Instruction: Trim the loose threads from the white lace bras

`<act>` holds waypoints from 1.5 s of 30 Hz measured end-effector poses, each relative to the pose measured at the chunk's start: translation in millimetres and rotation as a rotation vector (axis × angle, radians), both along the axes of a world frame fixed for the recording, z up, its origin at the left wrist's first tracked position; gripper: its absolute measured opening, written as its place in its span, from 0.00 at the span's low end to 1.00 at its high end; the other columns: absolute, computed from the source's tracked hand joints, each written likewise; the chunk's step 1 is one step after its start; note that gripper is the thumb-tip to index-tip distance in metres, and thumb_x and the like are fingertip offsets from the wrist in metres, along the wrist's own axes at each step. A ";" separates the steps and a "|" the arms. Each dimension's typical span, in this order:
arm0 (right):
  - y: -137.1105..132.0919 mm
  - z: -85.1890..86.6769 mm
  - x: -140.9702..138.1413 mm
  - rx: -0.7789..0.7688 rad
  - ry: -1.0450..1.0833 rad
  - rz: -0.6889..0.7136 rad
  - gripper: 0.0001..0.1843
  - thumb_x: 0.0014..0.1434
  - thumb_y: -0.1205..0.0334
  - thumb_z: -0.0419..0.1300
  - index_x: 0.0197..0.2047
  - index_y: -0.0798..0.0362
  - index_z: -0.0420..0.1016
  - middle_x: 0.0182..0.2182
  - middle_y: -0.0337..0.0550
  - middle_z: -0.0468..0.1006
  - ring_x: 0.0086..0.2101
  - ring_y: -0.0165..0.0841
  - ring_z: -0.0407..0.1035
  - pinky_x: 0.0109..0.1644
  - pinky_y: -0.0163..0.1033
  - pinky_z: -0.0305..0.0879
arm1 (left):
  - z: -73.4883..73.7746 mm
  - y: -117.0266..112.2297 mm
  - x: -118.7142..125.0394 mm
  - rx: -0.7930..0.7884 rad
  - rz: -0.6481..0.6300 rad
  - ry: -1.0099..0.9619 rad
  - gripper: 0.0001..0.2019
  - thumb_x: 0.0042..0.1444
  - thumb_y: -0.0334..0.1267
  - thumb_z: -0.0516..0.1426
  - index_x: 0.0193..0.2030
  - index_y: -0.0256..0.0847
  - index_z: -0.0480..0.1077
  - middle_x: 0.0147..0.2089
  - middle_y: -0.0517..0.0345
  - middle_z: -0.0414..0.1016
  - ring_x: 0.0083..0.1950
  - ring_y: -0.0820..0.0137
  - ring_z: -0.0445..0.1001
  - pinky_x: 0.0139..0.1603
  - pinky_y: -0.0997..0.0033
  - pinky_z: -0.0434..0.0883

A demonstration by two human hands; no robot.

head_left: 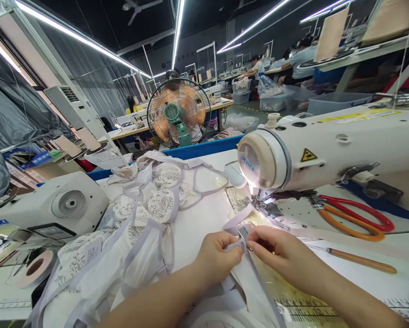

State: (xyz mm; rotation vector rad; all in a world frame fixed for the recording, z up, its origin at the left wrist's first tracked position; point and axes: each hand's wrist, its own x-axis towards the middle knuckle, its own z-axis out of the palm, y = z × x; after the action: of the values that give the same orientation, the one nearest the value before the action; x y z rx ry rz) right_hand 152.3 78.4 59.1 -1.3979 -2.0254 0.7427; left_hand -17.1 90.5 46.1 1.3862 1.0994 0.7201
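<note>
My left hand [218,257] and my right hand [276,250] meet in front of the sewing machine [327,146], both pinching a narrow pale lilac strap [240,221] of a lace garment. The strap runs up toward the needle and presser foot [264,205]. More pale fabric [245,291] lies under my wrists. A pile of white lace pieces with lilac straps [146,205] sits to the left of my hands.
Red and orange scissors [354,218] lie under the machine arm, a wooden-handled tool [361,260] at the right. A second machine [50,209] and a tape roll [36,269] stand left. A fan [178,111] faces me; other workers sit far back.
</note>
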 end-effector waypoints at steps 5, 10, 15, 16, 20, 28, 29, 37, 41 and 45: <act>-14.9 -20.3 8.3 0.311 -0.051 -0.088 0.13 0.60 0.61 0.50 0.46 0.47 0.69 0.31 0.39 0.76 0.29 0.29 0.70 0.30 0.32 0.67 | -5.4 2.1 1.3 -0.073 0.103 -0.059 0.07 0.42 0.38 0.56 0.23 0.36 0.64 0.19 0.64 0.59 0.22 0.77 0.55 0.23 0.76 0.54; -28.5 -40.1 -0.3 0.376 0.012 -0.216 0.19 0.60 0.59 0.51 0.54 0.46 0.64 0.32 0.39 0.77 0.28 0.30 0.71 0.30 0.32 0.68 | -7.5 4.4 1.3 0.012 0.166 -0.111 0.05 0.43 0.34 0.56 0.21 0.37 0.63 0.27 0.58 0.64 0.30 0.71 0.65 0.30 0.74 0.61; -32.4 -34.1 -21.0 0.182 0.278 -0.241 0.10 0.60 0.56 0.50 0.32 0.48 0.69 0.29 0.41 0.74 0.27 0.31 0.68 0.24 0.31 0.66 | 1.7 4.0 -3.7 0.198 0.157 0.014 0.06 0.42 0.27 0.55 0.19 0.37 0.63 0.57 0.41 0.58 0.57 0.56 0.63 0.35 0.72 0.64; -32.6 -31.8 -22.9 0.179 0.290 -0.238 0.10 0.60 0.56 0.50 0.31 0.48 0.69 0.30 0.41 0.74 0.28 0.31 0.69 0.26 0.32 0.67 | 3.8 3.9 -5.0 0.220 0.136 0.008 0.06 0.43 0.27 0.55 0.19 0.38 0.62 0.59 0.41 0.57 0.59 0.55 0.61 0.36 0.71 0.64; -34.5 -26.4 -20.4 0.238 0.251 -0.203 0.12 0.60 0.58 0.49 0.26 0.49 0.67 0.40 0.46 0.76 0.38 0.35 0.71 0.36 0.35 0.69 | 5.5 4.7 -7.5 0.249 0.064 -0.046 0.09 0.44 0.28 0.55 0.18 0.39 0.60 0.52 0.43 0.70 0.53 0.58 0.68 0.41 0.68 0.64; -33.5 -26.8 -10.7 0.333 0.104 -0.190 0.10 0.61 0.59 0.48 0.34 0.48 0.68 0.37 0.45 0.75 0.33 0.32 0.72 0.31 0.33 0.68 | -7.3 5.5 -2.2 0.081 0.066 -0.191 0.12 0.44 0.42 0.59 0.22 0.38 0.63 0.24 0.60 0.64 0.28 0.73 0.64 0.32 0.73 0.62; -32.7 -28.1 -11.4 0.360 0.084 -0.230 0.10 0.62 0.59 0.47 0.35 0.48 0.68 0.35 0.44 0.74 0.30 0.32 0.70 0.30 0.34 0.67 | -7.2 4.9 -1.8 0.055 0.071 -0.201 0.12 0.43 0.43 0.60 0.22 0.37 0.64 0.24 0.60 0.64 0.28 0.73 0.63 0.32 0.73 0.62; -27.7 -43.3 -14.6 0.643 -0.214 -0.176 0.06 0.61 0.62 0.50 0.35 0.51 0.67 0.23 0.37 0.66 0.22 0.29 0.65 0.23 0.32 0.61 | -2.8 2.5 0.0 -0.013 0.107 -0.217 0.16 0.40 0.47 0.62 0.22 0.36 0.64 0.22 0.63 0.60 0.26 0.75 0.59 0.30 0.73 0.59; -26.0 -42.5 -19.8 0.719 -0.289 -0.225 0.12 0.63 0.62 0.47 0.32 0.52 0.68 0.22 0.38 0.67 0.21 0.29 0.65 0.22 0.34 0.57 | -1.5 2.1 -0.1 0.000 0.105 -0.204 0.15 0.41 0.47 0.61 0.22 0.36 0.64 0.22 0.63 0.60 0.26 0.75 0.58 0.30 0.73 0.59; -25.2 -40.2 -21.5 0.731 -0.327 -0.236 0.15 0.64 0.62 0.44 0.31 0.52 0.69 0.22 0.39 0.67 0.20 0.29 0.63 0.22 0.34 0.55 | -0.9 1.5 0.0 0.008 0.098 -0.196 0.16 0.41 0.48 0.61 0.21 0.37 0.64 0.22 0.63 0.60 0.26 0.75 0.58 0.29 0.73 0.58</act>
State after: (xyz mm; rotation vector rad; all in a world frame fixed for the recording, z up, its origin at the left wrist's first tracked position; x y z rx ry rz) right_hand 130.8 53.2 19.0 -1.3125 -2.0015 -0.3371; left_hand -17.1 92.0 45.3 1.2459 1.0148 0.9122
